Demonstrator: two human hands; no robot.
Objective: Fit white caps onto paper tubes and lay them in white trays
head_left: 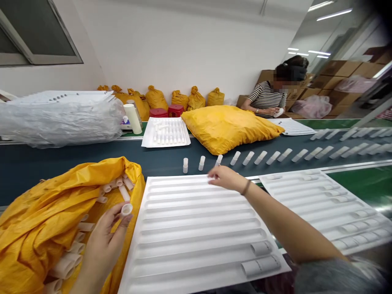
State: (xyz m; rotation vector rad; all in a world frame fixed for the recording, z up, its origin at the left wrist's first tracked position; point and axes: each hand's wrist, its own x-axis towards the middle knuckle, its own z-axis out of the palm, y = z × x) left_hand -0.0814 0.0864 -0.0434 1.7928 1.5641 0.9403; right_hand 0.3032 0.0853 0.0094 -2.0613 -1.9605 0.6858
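Observation:
My left hand [105, 241] is closed round a short white plastic tube [126, 209], whose open round end faces me. It is held over the mouth of a yellow woven sack [61, 192] with several loose white tubes inside. A white ribbed tray [196, 224] lies in front of me, with a few tubes [260, 265] in its grooves at the near right. Over the tray's far edge is my right hand [227, 178], fingers curled together; what they hold, if anything, is hidden. Just beyond it, a tube [219, 159] stands on the dark conveyor belt [165, 161].
Rows of white tubes [284, 154] stand along the belt. A full yellow sack [232, 126] and a tray of tubes [167, 132] lie behind it. Another partly filled tray [324, 208] is at right. A co-worker [269, 96] in stripes sits across, holding something white.

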